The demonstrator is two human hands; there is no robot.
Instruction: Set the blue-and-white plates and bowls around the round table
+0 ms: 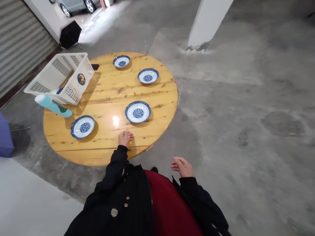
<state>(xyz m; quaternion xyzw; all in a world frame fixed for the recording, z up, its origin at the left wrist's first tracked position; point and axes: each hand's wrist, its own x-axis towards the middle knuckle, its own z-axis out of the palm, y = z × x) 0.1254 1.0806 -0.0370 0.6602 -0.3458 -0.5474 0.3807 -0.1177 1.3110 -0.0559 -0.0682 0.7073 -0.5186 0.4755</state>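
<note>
My left hand (125,137) is over the near edge of the round wooden table (105,88), fingers loosely bent and nothing in them. Closest to it is a blue-and-white plate (138,112), just beyond the fingertips and apart from them. Off the table's near right edge, my right hand (182,166) hangs in the air in front of my body, its fingers loosely stretched and holding nothing. Another patterned plate (83,127) lies at the near left of the table. Two more sit toward the far side, one plate (148,76) at the right and one plate (121,61) further back.
On the table's left stands a white plastic basket (85,67) with a few things inside. A light-blue bottle (52,105) leans against it. A dark flat object (95,67) lies behind the basket. Umbrellas, a pillar (208,23) and a parked car (76,5) surround the concrete floor.
</note>
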